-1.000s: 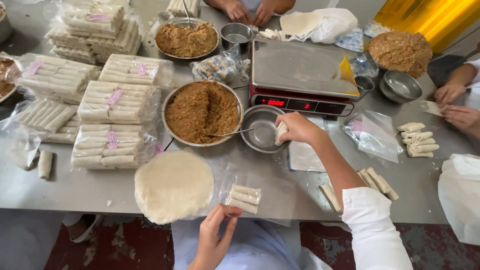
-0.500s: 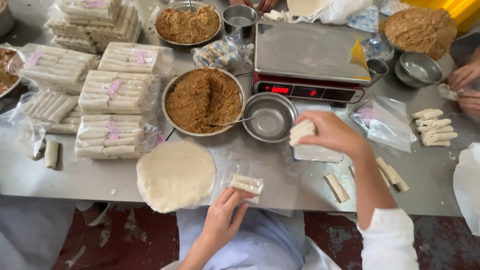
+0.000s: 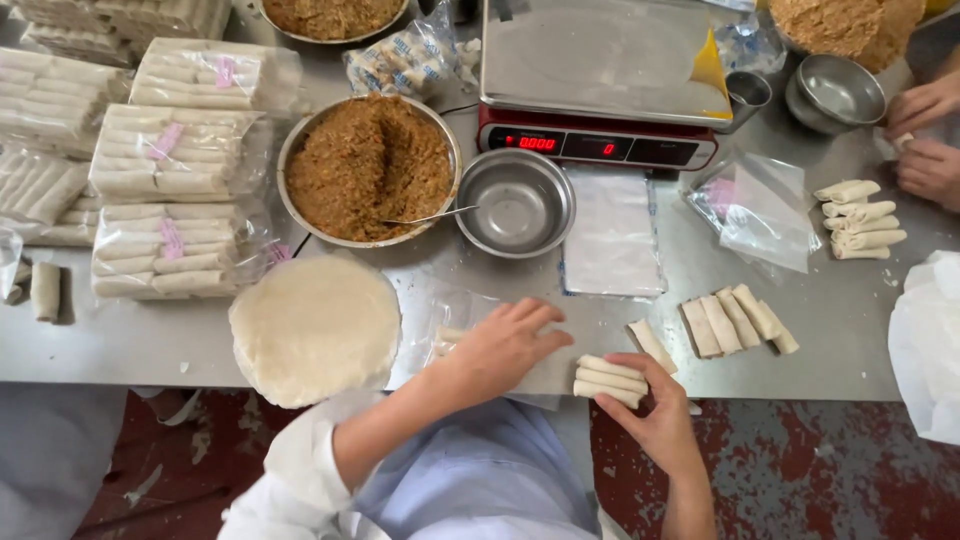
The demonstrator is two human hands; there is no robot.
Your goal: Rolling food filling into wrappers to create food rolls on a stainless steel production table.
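Head view, left to right. Far left on the steel counter [image 3: 130, 345]: bagged packs of rolls [image 3: 170, 215], long axes running 9 to 3 o'clock; one loose roll [image 3: 45, 291] lies at the 9 o'clock edge, long axis 12 to 6. Round wrapper stack [image 3: 315, 328] sits at the near edge, at 6 o'clock from the bowl of brown filling [image 3: 368, 168], which has a spoon resting in it. Empty steel bowl [image 3: 515, 201] just beside the filling bowl at its 3 o'clock; scale [image 3: 600, 85] at 12 o'clock from it. Left hand [image 3: 505, 343]: palm down, fingers spread flat, grip released, fingertips touching the left ends of the stacked rolls [image 3: 610, 380]. Those rolls, three together, lie at the near counter edge, long axis about 9 to 3 o'clock, right ends dipping slightly toward 4. Right hand [image 3: 655, 415]: grip grasping the stacked rolls from their 5 o'clock side, thumb on top at the right end. Single roll [image 3: 651, 345] just at 1 o'clock of the stack, tilted 11 to 5. Row of finished rolls [image 3: 738, 318] further toward 3 o'clock, axes about 11 to 5. Another person's hands [image 3: 925, 135] at the 2 o'clock corner.
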